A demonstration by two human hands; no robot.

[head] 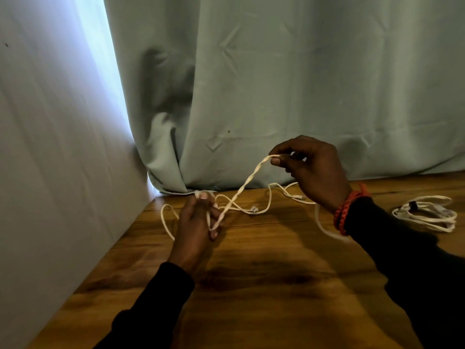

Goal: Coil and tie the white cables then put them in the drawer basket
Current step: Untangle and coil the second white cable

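Note:
A loose white cable runs twisted on itself between my two hands above a wooden table. My left hand grips its lower end, with a loop around the fingers. My right hand, raised higher, pinches the upper end of the twisted stretch between thumb and fingers. The rest of this cable lies in slack loops on the table behind my hands. A second white cable, coiled and bound with a dark tie, lies on the table at the right. No drawer basket is in view.
A pale green curtain hangs behind the table down to its far edge. A light wall borders the table on the left. An orange bracelet sits on my right wrist.

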